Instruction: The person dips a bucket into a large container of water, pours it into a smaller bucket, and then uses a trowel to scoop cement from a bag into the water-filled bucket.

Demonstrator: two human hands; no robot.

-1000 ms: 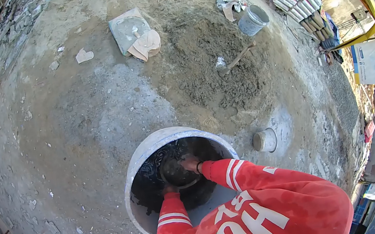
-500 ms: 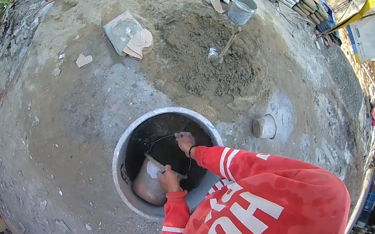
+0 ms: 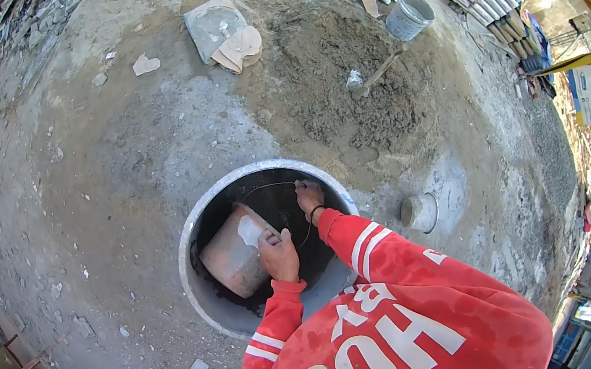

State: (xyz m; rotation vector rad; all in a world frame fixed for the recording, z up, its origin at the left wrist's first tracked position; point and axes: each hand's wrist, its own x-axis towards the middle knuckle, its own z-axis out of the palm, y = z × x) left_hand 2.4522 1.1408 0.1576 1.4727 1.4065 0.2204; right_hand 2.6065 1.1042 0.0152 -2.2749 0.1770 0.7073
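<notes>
Dusty concrete ground (image 3: pixel 117 182) of a building site. A small bucket (image 3: pixel 233 252) lies tilted inside the large drum (image 3: pixel 191 236). The left hand (image 3: pixel 278 255) has its grip closed on the bucket's rim, steadying the tilt; the right hand (image 3: pixel 308 196) pinches the wire handle (image 3: pixel 269 186), held up clear. Beyond: mortar heap (image 3: pixel 343 92), shovel (image 3: pixel 371 76), grey pail (image 3: pixel 408 16).
</notes>
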